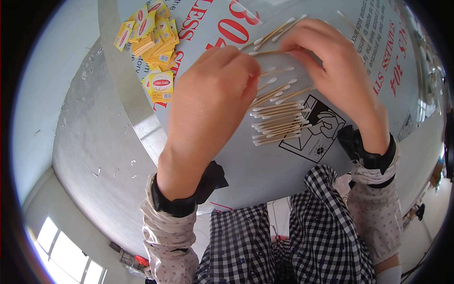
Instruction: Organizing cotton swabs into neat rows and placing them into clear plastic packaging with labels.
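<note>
My left hand (213, 102) hovers over the grey table (265, 170), fingers curled, its fingertips pinching one end of a wooden cotton swab (270, 52). My right hand (326, 61) pinches the same swab's other end with thumb and forefinger. Below and between the hands lies a pile of several cotton swabs (279, 118), wooden sticks with white tips, lined up roughly side by side. A few more swabs (279, 31) lie loose beyond the fingers.
A heap of small yellow paper packets (151, 35) lies at the table's far left, one packet (161, 85) apart and nearer. Red lettering and a black line drawing (314, 130) are printed on the table film. My checked clothing (293, 236) is below the table edge.
</note>
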Demonstrator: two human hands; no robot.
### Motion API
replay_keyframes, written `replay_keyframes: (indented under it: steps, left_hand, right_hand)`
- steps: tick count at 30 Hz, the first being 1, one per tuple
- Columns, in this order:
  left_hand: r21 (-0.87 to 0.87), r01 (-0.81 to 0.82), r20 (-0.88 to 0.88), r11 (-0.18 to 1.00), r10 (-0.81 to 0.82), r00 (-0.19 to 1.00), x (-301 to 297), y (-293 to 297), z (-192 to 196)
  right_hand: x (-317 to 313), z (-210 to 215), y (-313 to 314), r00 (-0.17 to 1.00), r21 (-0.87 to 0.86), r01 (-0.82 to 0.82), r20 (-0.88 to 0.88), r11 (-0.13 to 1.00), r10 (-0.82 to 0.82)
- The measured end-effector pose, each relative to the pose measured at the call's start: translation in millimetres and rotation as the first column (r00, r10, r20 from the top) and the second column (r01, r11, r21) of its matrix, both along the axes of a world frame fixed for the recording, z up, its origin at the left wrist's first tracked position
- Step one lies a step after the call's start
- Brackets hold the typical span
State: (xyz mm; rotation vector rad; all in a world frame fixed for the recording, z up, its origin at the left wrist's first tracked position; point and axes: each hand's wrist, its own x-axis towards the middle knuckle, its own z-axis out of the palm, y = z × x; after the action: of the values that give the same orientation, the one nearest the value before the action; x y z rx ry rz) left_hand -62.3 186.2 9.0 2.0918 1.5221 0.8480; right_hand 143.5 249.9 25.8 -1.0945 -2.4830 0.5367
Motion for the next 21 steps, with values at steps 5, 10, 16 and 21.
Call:
replay_keyframes:
  steps: [5,10,16,21]
  left_hand:
    - [-0.031,0.03,0.037,0.999,-0.028,0.999,4.3,-9.6,2.8]
    - [0.024,-0.272,0.171,0.962,0.264,0.949,5.5,-43.9,0.8]
    - [-0.033,-0.177,-0.071,0.984,0.174,0.982,40.4,-69.3,-15.8]
    - [-0.154,-0.113,-0.367,0.982,0.049,0.929,88.2,-62.0,-17.9]
  right_hand:
    - [-6.0,-3.3,-5.3,0.993,0.021,-0.112,-0.039,0.993,0.113]
    - [13.6,3.1,-28.1,0.997,-0.09,-0.051,-0.055,0.995,0.047]
    - [49.9,-12.4,-47.8,0.946,-0.13,0.224,-0.211,0.966,-0.247]
    - [57.4,-13.1,-61.3,0.93,-0.07,0.301,-0.202,0.951,-0.309]
